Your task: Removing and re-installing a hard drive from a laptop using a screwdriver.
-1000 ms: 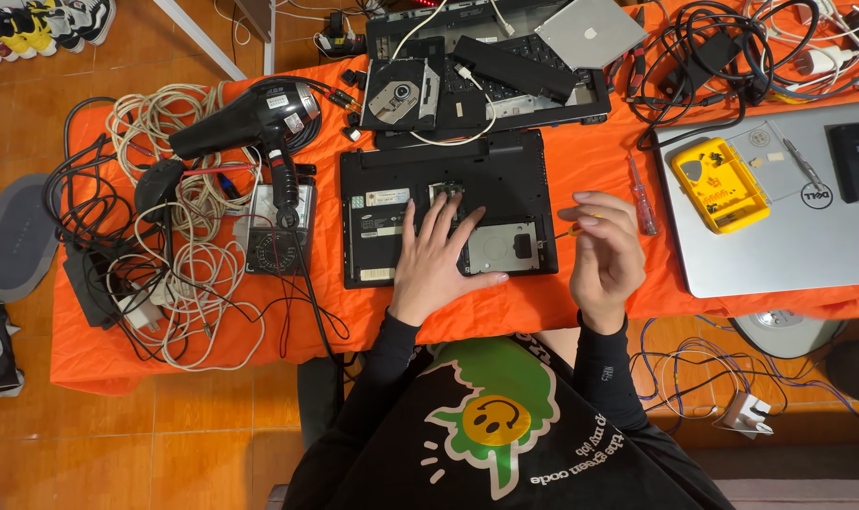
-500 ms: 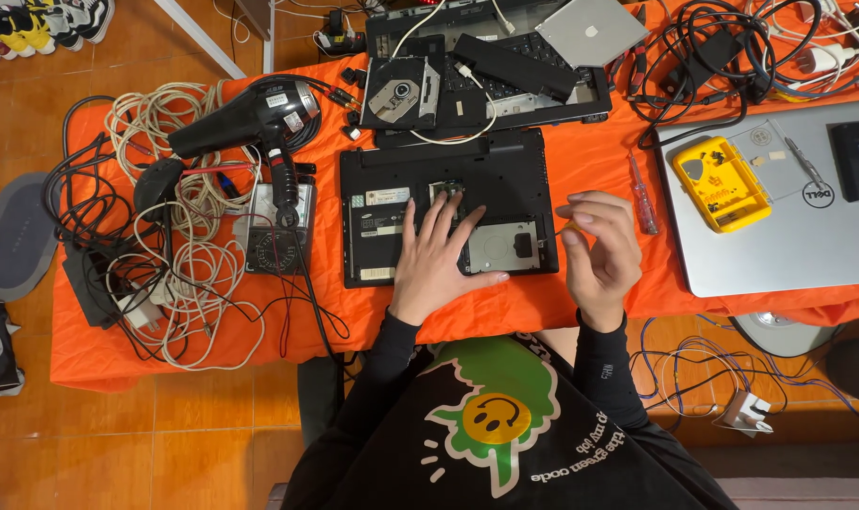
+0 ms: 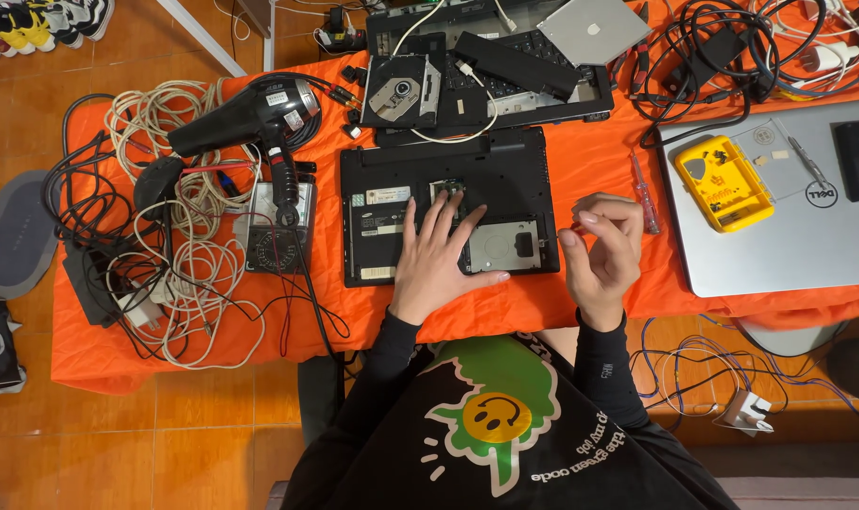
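The left hand [image 3: 441,255] lies flat, fingers spread, on a matte black upturned laptop [image 3: 448,203] mid-table. The right hand [image 3: 601,253] pinches something small and red, raised beside it. Bright orange cloth [image 3: 590,151] covers the table above terracotta floor tiles [image 3: 165,416].

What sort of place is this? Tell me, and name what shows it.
Probably a home electronics repair bench, not a shop. The left hand rests flat on an opened laptop; a multimeter, cables and more dismantled laptop parts cover an orange cloth, with shoes on the floor.
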